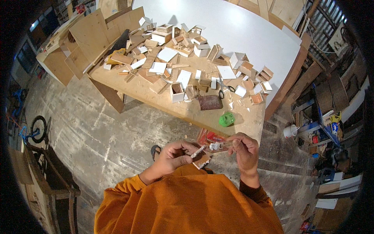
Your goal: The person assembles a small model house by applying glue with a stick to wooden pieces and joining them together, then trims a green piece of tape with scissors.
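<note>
My left hand [176, 156] grips a small wooden piece [201, 160] with a lumpy white substance along its upper edge. Just to its right, my right hand [245, 152] pinches a thin stick [228, 144] tipped with a white glob [214, 146], held close to that piece. Behind my hands, partly hidden, is a red item [207, 136] at the near edge of the workbench [140, 94]. A green rounded object [226, 119] sits on the bench's near right part.
Small wooden boxes [177, 92], white and bare offcuts, scissors [226, 90] and a dark flat pad [209, 102] cover the bench. Plywood panels [85, 39] stand at left, a bicycle [38, 128] at far left, a dark wooden stand [58, 199] lower left, a white bucket [291, 131] right.
</note>
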{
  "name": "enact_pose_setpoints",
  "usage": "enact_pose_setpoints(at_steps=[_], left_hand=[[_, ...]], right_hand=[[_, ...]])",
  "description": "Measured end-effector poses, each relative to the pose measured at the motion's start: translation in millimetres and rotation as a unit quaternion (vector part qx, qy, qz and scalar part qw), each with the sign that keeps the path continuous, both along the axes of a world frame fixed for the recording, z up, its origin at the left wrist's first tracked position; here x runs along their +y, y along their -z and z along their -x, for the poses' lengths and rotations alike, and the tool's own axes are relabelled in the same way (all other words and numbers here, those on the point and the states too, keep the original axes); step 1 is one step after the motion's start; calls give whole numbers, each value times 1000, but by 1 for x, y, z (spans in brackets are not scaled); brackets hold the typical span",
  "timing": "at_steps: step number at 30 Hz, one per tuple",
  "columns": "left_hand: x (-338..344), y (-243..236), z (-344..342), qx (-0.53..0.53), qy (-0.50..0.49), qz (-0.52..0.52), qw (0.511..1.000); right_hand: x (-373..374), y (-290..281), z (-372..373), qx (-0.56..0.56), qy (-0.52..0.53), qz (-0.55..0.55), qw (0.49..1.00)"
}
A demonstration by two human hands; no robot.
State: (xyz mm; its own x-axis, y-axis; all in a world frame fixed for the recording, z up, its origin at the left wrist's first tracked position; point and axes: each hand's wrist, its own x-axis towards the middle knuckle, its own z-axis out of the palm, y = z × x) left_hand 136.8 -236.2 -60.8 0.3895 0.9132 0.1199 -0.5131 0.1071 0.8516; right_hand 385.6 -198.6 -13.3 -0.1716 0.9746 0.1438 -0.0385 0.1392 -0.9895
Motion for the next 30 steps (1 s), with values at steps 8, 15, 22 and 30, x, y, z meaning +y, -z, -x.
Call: enact_pose_setpoints(at_steps=[8, 15, 22, 30], left_hand=[[0, 6, -3, -108, -21, 63, 992], [4, 9, 0, -127, -44, 72, 988], [5, 4, -4, -145, -50, 90, 984], [7, 8, -5, -190, -38, 144, 970]], right_hand=[[-4, 0, -2, -46, -25, -11, 999], [-8, -1, -2, -38, -19, -29, 999], [-10, 3, 1, -47, -18, -23, 998], [-9, 6, 0, -38, -37, -65, 996]])
